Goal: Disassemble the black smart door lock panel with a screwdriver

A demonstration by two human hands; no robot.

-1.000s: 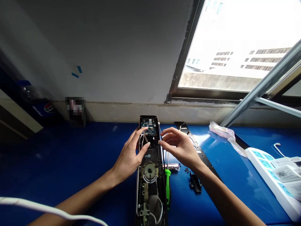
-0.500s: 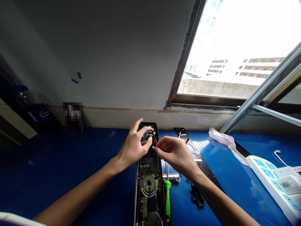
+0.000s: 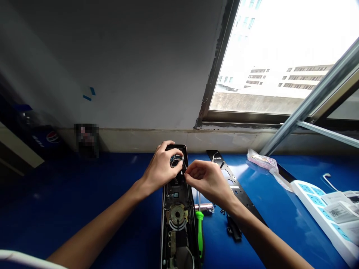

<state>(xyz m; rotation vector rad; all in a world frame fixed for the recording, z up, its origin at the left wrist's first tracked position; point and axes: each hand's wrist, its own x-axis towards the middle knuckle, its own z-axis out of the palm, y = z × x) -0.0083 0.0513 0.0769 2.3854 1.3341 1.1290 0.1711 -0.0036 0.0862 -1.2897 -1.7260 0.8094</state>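
Note:
A long black housing [image 3: 176, 200], which looks like an opened door lock panel, lies lengthwise before me with its inside facing up. It holds a green circuit board [image 3: 176, 158], wires and a round metal part [image 3: 177, 215]. My left hand [image 3: 162, 164] rests over its far end, thumb and index finger curved apart around the board. My right hand [image 3: 206, 181] pinches at the housing's right edge. A small white piece [image 3: 181, 173] shows just left of its fingertips; what the pinch holds is too small to make out.
Right of the housing lie a green-handled screwdriver [image 3: 199, 231], a black perforated plate [image 3: 238, 190], small black parts [image 3: 234, 228] and screws. Farther right are a plastic packet [image 3: 262, 160] and a white power strip [image 3: 319, 209]. A metal bar [image 3: 303, 108] slants before the window. A bottle [image 3: 42, 130] stands left.
The view has shifted slightly. My left thumb and index finger have moved a little on the board, and my right fingertips sit slightly farther from the white piece.

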